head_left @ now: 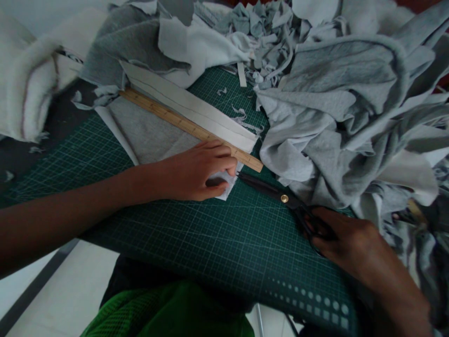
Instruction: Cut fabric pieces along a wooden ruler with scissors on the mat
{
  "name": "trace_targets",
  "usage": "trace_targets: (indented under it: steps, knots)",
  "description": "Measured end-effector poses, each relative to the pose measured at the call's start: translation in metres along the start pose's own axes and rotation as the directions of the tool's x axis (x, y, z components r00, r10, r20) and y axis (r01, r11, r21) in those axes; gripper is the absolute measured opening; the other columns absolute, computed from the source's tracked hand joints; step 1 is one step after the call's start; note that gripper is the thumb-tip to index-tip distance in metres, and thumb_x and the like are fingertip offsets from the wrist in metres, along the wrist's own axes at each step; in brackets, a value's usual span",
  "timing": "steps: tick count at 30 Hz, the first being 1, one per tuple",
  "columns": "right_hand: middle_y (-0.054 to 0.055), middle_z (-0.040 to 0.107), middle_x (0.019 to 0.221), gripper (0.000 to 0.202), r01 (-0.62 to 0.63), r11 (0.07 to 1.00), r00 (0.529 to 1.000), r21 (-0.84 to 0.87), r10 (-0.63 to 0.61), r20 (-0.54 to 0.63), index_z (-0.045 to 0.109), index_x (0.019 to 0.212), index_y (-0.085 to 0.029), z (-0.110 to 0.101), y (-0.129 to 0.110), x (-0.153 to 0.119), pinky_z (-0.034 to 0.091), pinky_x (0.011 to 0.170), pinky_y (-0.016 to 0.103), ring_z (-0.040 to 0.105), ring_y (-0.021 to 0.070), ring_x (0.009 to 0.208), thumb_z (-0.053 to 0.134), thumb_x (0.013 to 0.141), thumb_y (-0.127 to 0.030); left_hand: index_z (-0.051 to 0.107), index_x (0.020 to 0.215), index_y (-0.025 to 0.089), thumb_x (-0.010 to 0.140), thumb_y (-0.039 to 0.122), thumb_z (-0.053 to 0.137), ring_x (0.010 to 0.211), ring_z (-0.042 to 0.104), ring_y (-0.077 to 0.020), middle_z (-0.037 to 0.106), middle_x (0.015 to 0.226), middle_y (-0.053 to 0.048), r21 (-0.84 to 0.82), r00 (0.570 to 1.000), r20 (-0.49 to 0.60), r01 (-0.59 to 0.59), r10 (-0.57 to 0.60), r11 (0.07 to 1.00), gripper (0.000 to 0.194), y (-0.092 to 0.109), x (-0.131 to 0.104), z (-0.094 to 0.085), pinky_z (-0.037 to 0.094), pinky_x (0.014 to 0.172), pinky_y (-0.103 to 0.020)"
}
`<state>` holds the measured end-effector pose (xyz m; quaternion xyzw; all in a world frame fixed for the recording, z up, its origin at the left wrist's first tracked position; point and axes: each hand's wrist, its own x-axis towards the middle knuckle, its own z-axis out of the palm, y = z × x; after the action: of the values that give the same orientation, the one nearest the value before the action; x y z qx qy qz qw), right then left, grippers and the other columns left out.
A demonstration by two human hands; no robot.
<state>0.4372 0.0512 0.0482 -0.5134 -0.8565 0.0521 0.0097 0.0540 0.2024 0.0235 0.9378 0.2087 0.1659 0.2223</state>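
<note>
Head view: a green gridded mat (210, 238) covers the middle of the dark table (21, 159), with pale floor (91, 278) at lower left and green clothing (168, 309) at the bottom edge. Rows of graded dots and squares are printed on the mat at lower right; the marks on the wooden ruler (182, 122) are too small to read. That ruler slants from upper left to centre over flat grey cloth (147, 131), beside a cream strip (210, 114) with a thin dark line along it. The left hand (199, 171) presses near the ruler's lower end, fingers curled, a gap beside the thumb; whether its grip pinches cloth, I cannot tell. Right of centre, the right hand (351, 238) has its grip closed round the handles of black scissors (268, 188), tips just beside the left fingers. Soft, rumpled fabric (326, 103) fills the upper right
</note>
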Motion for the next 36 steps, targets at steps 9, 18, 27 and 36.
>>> trace_targets:
  steps: [9,18,27,36]
  knots:
    - [0.006,0.084,0.090,0.027,-0.039,0.999,0.998,-0.026,0.037,-0.051,0.075,0.112,-0.021,0.003,-0.015,0.001,0.057,0.057,0.030,0.081,0.0233,0.068,0.057,0.092,-0.016,0.065,0.100,0.020,0.096,0.018,0.068,0.110,0.062,-0.0268,0.068,0.106,-0.007,-0.012,1.000,-0.016,-0.014,0.014,1.000,0.006,-0.001,0.000,0.001,0.044,0.103,-0.038]
    - [0.010,0.086,0.110,0.029,-0.074,0.997,0.997,-0.014,0.073,-0.019,0.073,0.125,-0.021,0.006,-0.019,-0.012,0.062,0.064,0.033,0.084,0.0272,0.082,0.059,0.099,-0.016,0.066,0.101,0.020,0.096,0.018,0.068,0.110,0.062,-0.0267,0.069,0.106,-0.008,-0.016,1.000,-0.015,-0.021,0.021,1.000,0.006,-0.001,-0.001,0.000,0.044,0.103,-0.038]
    - [0.009,0.087,0.106,0.027,-0.021,0.999,0.996,-0.050,0.017,-0.083,0.073,0.122,-0.019,0.002,-0.016,-0.009,0.064,0.064,0.031,0.085,0.0261,0.080,0.057,0.101,-0.016,0.066,0.103,0.020,0.097,0.019,0.067,0.110,0.062,-0.0257,0.067,0.106,-0.007,-0.011,1.000,-0.009,-0.019,0.019,1.000,0.006,-0.001,-0.001,0.001,0.044,0.103,-0.037]
    - [0.007,0.087,0.095,0.027,0.062,0.994,0.991,-0.088,-0.071,-0.109,0.073,0.119,-0.018,-0.008,-0.007,-0.001,0.063,0.058,0.026,0.084,0.0238,0.071,0.059,0.096,-0.017,0.066,0.102,0.020,0.095,0.019,0.069,0.111,0.062,-0.0260,0.068,0.108,-0.007,-0.008,1.000,-0.006,-0.008,0.008,1.000,0.007,-0.001,0.000,0.000,0.044,0.106,-0.037]
